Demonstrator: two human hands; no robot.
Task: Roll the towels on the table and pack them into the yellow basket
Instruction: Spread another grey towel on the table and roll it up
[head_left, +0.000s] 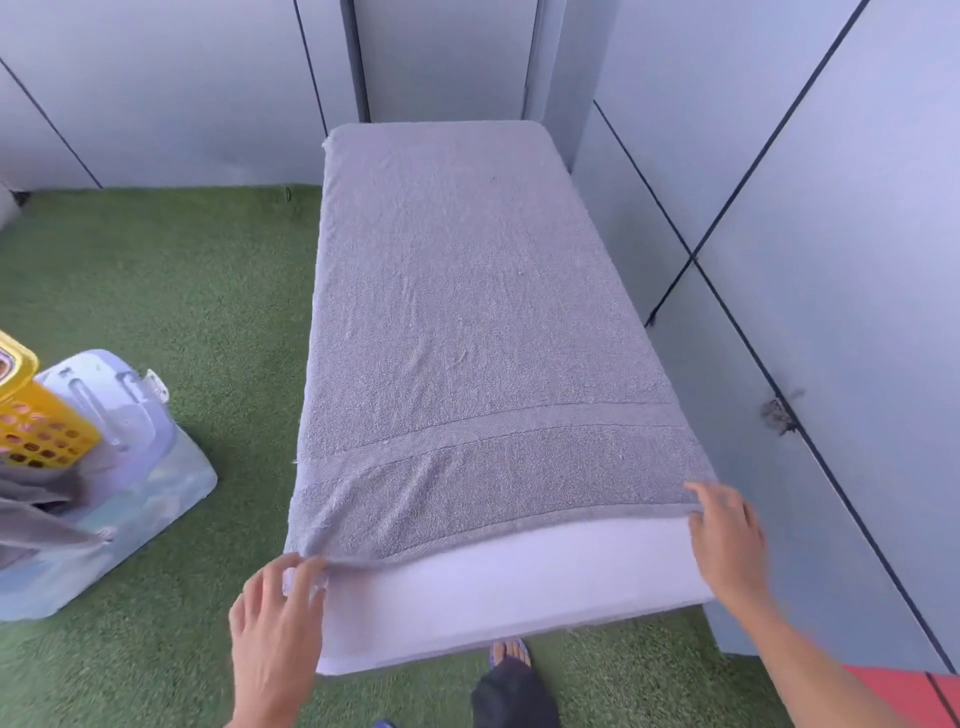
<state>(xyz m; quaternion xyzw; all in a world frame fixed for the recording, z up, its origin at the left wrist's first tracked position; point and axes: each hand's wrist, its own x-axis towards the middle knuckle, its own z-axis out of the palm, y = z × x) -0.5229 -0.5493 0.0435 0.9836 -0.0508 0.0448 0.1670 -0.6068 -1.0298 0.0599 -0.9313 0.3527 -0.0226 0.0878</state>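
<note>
No readable text anywhere, grey towel (467, 322) plain with only a woven band, yellow basket (36, 431) at left edge unmarked — just round holes, wall panels blank — no labels, brands or numbers

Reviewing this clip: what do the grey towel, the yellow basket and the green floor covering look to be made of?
Grey towel: terry cloth, probably cotton; matte looped pile with a flat woven band near the close end.
Yellow basket: moulded plastic, smooth and slightly glossy, with round holes in its wall.
Green floor covering: likely artificial turf; short, even, fibrous blades.
</note>
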